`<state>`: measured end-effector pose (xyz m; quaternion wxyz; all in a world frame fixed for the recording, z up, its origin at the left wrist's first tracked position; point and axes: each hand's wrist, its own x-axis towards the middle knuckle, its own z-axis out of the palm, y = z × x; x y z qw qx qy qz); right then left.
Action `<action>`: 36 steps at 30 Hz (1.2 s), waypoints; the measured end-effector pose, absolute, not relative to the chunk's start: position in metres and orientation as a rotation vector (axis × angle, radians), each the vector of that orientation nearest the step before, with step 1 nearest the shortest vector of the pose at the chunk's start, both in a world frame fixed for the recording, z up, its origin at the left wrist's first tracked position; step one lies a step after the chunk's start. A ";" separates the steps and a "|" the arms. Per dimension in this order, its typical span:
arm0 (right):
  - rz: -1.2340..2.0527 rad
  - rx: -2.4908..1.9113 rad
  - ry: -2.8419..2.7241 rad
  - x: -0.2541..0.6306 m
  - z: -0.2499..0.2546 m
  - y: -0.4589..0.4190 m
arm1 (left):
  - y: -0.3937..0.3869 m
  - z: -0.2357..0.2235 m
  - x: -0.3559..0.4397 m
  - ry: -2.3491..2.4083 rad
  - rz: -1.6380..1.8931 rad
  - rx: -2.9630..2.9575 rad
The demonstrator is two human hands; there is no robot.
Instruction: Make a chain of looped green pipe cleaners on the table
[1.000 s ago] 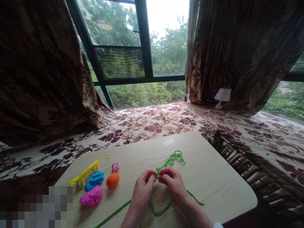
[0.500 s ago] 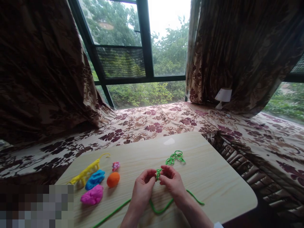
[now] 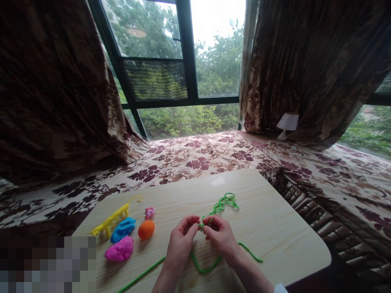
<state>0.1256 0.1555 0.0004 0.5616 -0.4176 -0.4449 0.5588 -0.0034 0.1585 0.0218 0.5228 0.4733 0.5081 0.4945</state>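
Note:
Over the middle of the table [image 3: 275, 240], my left hand [image 3: 182, 237] pinches one side of a thin green chain of linked loops [image 3: 225, 201], which looks like modelling clay. My right hand [image 3: 220, 235] pinches it from the other side, thumb and fingertips close together. From between the hands the chain runs up and right onto the tabletop. Beneath my wrists a thicker green strand [image 3: 203, 272] lies in a wavy line, partly covered by my forearms. The loop being gripped is mostly hidden by my fingertips.
On the left side of the table sit a magenta lump [image 3: 119, 249], a blue lump [image 3: 123, 230], an orange ball [image 3: 146, 230], a small pink-and-white piece [image 3: 149, 212] and a yellow comb-like shape [image 3: 113, 219]. Beyond, a white lamp [image 3: 287, 122] stands on a flowered cloth [image 3: 195, 156].
My hands have drawn slightly apart, with the left one shifting a little left. More of the chain's loops now show between and beyond the fingertips.

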 end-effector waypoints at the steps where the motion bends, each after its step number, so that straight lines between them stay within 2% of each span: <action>1: 1.316 -0.988 -1.047 0.126 0.001 0.155 | 0.157 0.022 -0.004 1.217 1.180 1.128; 16: 1.250 -1.077 -1.137 0.129 0.002 0.154 | 0.157 0.024 -0.002 1.305 1.183 1.136; 27: 0.954 -1.156 -1.368 0.131 0.003 0.152 | 0.159 0.022 -0.002 1.300 1.200 1.161; 36: 0.877 -1.175 -1.438 0.135 0.003 0.148 | 0.156 0.024 0.000 1.276 1.201 1.156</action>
